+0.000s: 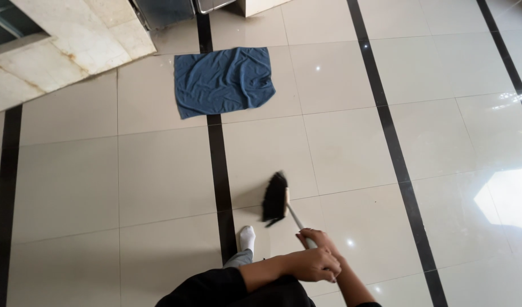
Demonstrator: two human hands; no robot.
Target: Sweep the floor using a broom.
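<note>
A broom with a black bristle head (274, 198) and a pale handle (298, 223) rests on the glossy cream tile floor (159, 176). Both my hands grip the handle low in the view: my left hand (316, 265) is wrapped around it nearer my body, and my right hand (314, 235) holds it just above, closer to the bristles. My foot in a white sock (247, 237) stands on the floor just left of the broom head. My sleeve is black.
A blue cloth (224, 80) lies flat on the floor ahead, across a dark tile stripe (218, 165). A marble-faced wall or counter base (68, 51) angles in at the top left. Another dark stripe (394, 153) runs to the right.
</note>
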